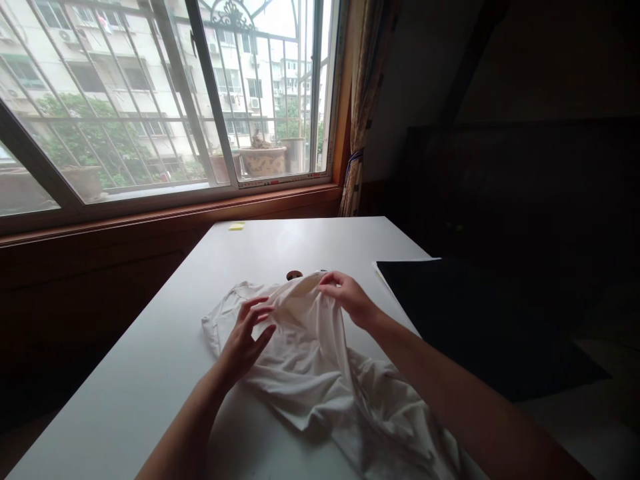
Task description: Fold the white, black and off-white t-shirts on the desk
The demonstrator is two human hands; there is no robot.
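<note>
A crumpled white cloth lies across the white table, running from the middle toward the near right edge. My right hand pinches the cloth's upper edge between thumb and fingers and holds it raised. My left hand is at the cloth's left side, fingers and thumb apart, with its fingertips beside a raised fold. Just behind the cloth, a small dark round object shows on the table, partly covered.
On the white table, a yellow note lies near the far left corner. A black sheet covers the right side and hangs past the edge. A barred window and patterned curtain stand behind.
</note>
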